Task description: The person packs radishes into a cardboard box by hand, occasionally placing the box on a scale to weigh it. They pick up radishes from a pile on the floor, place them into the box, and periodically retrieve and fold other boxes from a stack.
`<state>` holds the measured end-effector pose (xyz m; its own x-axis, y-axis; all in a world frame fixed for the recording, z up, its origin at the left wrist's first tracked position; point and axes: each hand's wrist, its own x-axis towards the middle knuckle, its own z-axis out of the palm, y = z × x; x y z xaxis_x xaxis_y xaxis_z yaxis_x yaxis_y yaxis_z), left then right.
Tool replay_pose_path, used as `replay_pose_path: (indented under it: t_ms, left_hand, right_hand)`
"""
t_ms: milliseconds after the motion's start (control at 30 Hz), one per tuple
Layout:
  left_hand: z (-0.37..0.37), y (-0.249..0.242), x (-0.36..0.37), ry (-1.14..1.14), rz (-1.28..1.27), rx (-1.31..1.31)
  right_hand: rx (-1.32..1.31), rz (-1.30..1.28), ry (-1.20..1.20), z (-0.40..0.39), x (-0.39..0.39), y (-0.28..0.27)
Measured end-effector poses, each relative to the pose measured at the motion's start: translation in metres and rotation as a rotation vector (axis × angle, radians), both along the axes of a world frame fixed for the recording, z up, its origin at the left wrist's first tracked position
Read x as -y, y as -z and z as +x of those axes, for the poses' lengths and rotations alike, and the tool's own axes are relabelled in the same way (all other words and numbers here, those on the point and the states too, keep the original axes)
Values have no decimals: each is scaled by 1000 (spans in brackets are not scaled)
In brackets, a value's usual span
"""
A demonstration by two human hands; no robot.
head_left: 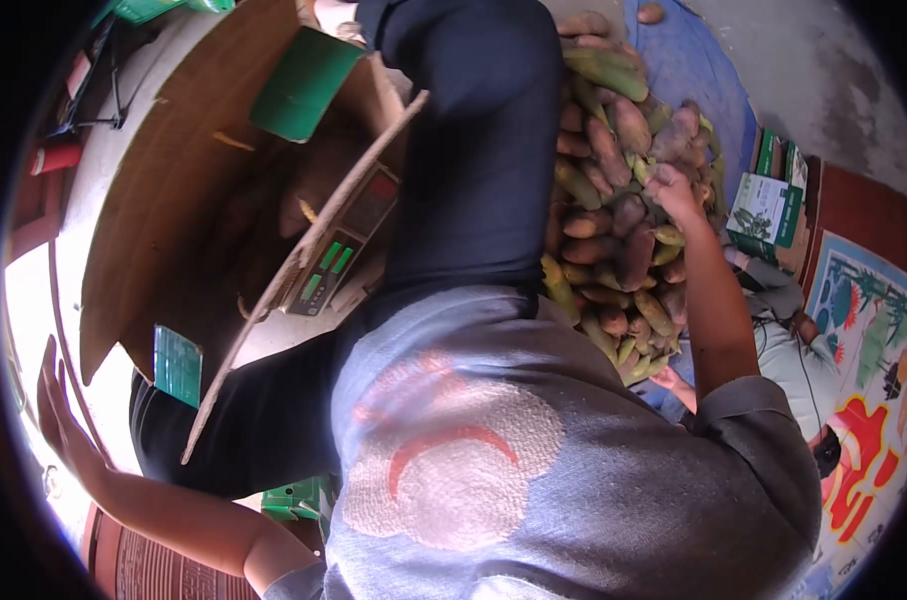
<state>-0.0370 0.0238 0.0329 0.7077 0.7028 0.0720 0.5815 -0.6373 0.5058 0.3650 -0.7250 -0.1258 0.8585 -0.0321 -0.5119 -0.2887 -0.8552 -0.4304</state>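
Note:
My right hand (671, 190) is on the pile of brown and green elongated vegetables (614, 240), its fingers curled closed. A light green tip shows beside the fingers, but what they grip is mostly hidden. Off to the left, my left hand (62, 410) is stretched out with the fingers extended and nothing in it. It is nearest to the big open cardboard box (139, 210), whose inside is in shadow. Green pieces (309, 85) stick to the box's rim.
A digital scale (324, 270) with green displays stands behind the box wall. Blue sheeting (689, 60) lies under the pile. Another person (789, 350) is at the right, with a hand (671, 378) at the pile's near edge. Printed green-and-white cartons (766, 208) stand nearby.

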Motion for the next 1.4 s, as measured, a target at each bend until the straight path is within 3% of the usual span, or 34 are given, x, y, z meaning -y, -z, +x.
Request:
replay_pose_path:
  t_ms: [67, 133, 167, 267, 400, 467, 667, 767, 867, 967, 1067, 1133, 1267, 1400]
  left_hand:
    - [-9, 5, 10, -117, -174, 63]
    - [-22, 13, 10, -199, -220, 56]
    - [-26, 19, 13, -265, -415, 232]
    - [-90, 55, -47, -302, -521, 279]
    - [-79, 53, -21, -360, -658, 387]
    - [-58, 42, -1, -411, -623, 470]
    - [-57, 47, -4, -433, -657, 528]
    - [-45, 43, 1, -450, -678, 554]
    - [-33, 38, 5, -434, -739, 608]
    - [-23, 31, 2, -371, -659, 611]
    - [-8, 24, -8, -256, -503, 569]
    - [4, 18, -18, -119, -465, 583]
    - [50, 1, 0, 17, -307, 443]
    - [66, 7, 1, 227, -346, 310]
  right_hand:
    - [-254, -348, 108, -11, 41, 20]
    - [-450, -659, -37, -40, 28, 3]
    - [-521, -659, 28, -55, 43, 12]
    - [-580, -658, 171, -89, 84, 50]
    - [-474, -496, 372, -116, 95, 74]
    - [-423, -466, 326, -114, 143, 116]
    - [-225, -641, 450, -111, 122, 121]
    - [-286, -688, 560, -103, 93, 119]
    - [-158, -199, 924, -114, 36, 114]
    - [-268, 47, 1027, -111, -19, 103]
    - [-448, 434, 767, -84, -24, 117]
    - [-387, 502, 685, -51, -42, 101]
    - [-245, 604, 479, 6, -107, 1]
    - [21, 596, 238, 56, -156, -103]
